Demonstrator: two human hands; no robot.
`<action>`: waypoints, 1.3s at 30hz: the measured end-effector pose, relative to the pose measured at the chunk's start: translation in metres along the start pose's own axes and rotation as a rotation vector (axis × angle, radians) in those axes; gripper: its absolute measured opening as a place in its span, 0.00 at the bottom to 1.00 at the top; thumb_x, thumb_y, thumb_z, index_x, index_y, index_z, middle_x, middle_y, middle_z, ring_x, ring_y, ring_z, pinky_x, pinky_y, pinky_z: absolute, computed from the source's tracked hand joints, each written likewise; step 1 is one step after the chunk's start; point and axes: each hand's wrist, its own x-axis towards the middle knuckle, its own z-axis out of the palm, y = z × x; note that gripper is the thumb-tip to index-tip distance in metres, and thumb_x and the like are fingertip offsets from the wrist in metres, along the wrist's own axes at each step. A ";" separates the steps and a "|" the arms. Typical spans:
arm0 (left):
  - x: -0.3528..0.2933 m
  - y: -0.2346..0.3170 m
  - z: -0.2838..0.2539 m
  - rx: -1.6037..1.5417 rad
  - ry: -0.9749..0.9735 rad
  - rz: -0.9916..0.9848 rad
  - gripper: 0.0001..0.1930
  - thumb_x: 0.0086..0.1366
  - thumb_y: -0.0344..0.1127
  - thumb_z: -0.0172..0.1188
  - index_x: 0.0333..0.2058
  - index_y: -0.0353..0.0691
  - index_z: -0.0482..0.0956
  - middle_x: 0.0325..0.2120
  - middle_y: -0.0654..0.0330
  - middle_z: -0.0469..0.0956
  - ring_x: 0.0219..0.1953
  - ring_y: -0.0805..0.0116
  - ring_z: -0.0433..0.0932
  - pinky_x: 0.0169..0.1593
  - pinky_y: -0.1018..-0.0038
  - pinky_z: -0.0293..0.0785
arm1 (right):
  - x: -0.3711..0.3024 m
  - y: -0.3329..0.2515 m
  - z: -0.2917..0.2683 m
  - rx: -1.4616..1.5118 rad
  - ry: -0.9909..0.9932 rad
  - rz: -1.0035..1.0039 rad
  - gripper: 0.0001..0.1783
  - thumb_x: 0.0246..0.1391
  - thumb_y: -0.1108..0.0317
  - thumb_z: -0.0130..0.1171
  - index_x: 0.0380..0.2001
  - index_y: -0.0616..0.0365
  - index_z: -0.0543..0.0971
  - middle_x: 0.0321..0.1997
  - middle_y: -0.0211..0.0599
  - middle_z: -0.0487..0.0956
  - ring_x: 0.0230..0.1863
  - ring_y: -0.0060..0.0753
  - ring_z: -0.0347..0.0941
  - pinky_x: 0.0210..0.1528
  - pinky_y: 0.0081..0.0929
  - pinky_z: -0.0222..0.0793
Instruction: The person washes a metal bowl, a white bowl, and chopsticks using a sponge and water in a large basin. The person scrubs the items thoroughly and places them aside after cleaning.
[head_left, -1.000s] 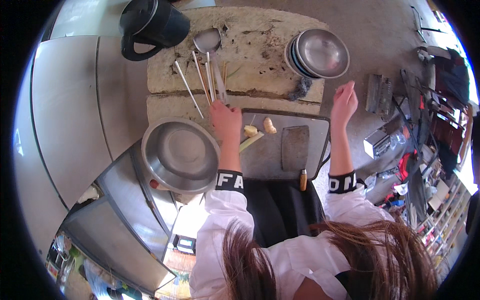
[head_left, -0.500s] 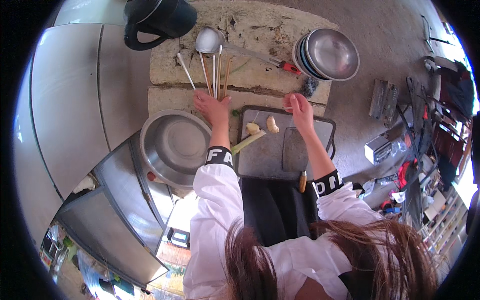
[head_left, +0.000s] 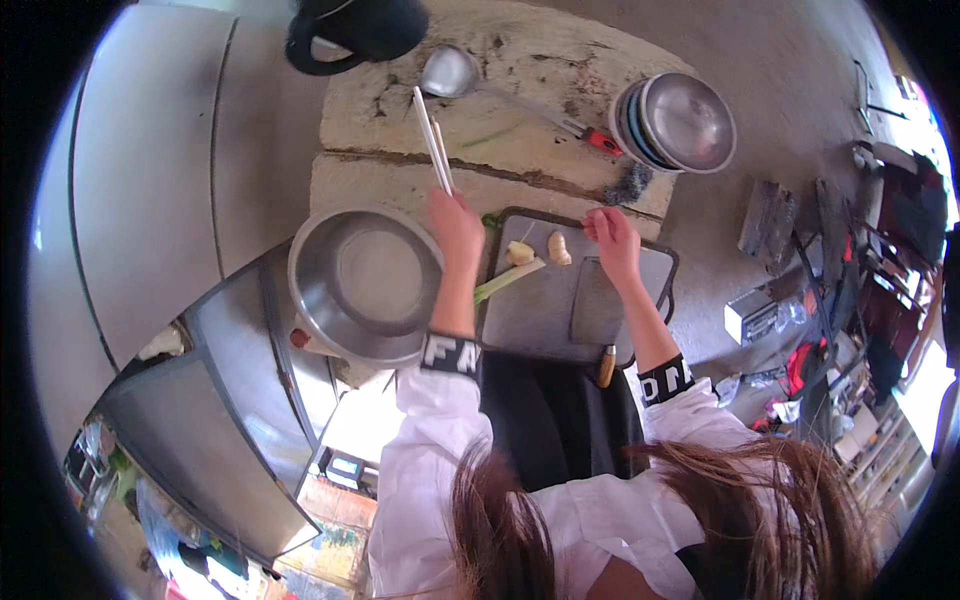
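A bundle of chopsticks [head_left: 436, 145], white and light wooden ones, points up and away from my left hand [head_left: 458, 222], which is wrapped round their near ends. To the right, my right hand [head_left: 612, 240] hovers over the far right part of the dark-rimmed cutting board [head_left: 520, 320], its fingers curled in; whether anything is in them is hidden. Two pieces of ginger [head_left: 558, 248] and a green-white scallion stalk [head_left: 512, 280] lie on the board. A cleaver [head_left: 590, 310] rests there too, its wooden handle toward me.
Left of the board stands a large metal basin [head_left: 380, 270]. Across the worn wooden table [head_left: 360, 185] lie a ladle [head_left: 450, 72] with a red-ended handle and a dark scouring pad [head_left: 628, 186]. Stacked metal bowls [head_left: 690, 120] sit far right, a dark jug [head_left: 365, 35] far left.
The spread chopsticks have come together into a tight bundle in my left hand, which has shifted right. My right hand's fingers have curled in more. The whole view has shifted slightly.
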 end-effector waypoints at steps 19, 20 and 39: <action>-0.091 -0.181 -0.073 -0.871 0.255 -0.546 0.20 0.63 0.32 0.50 0.54 0.38 0.63 0.37 0.61 0.71 0.34 0.75 0.69 0.37 0.77 0.67 | -0.072 -0.052 0.275 -0.259 -0.387 -0.262 0.11 0.51 0.64 0.53 0.31 0.62 0.78 0.29 0.52 0.77 0.33 0.53 0.75 0.35 0.38 0.69; -0.081 -0.178 -0.077 -0.880 0.343 -0.561 0.22 0.63 0.31 0.50 0.55 0.36 0.62 0.39 0.60 0.71 0.36 0.74 0.69 0.41 0.77 0.67 | -0.063 -0.042 0.287 -0.272 -0.330 -0.253 0.12 0.52 0.63 0.53 0.31 0.61 0.78 0.29 0.52 0.77 0.34 0.53 0.74 0.36 0.39 0.69; 0.040 -0.211 -0.100 -1.749 -0.318 -0.876 0.23 0.67 0.52 0.41 0.48 0.41 0.71 0.43 0.61 0.73 0.43 0.64 0.72 0.48 0.69 0.69 | -0.088 -0.048 0.401 -0.056 -0.204 -0.105 0.29 0.61 0.49 0.35 0.53 0.64 0.66 0.53 0.54 0.70 0.58 0.50 0.63 0.59 0.37 0.56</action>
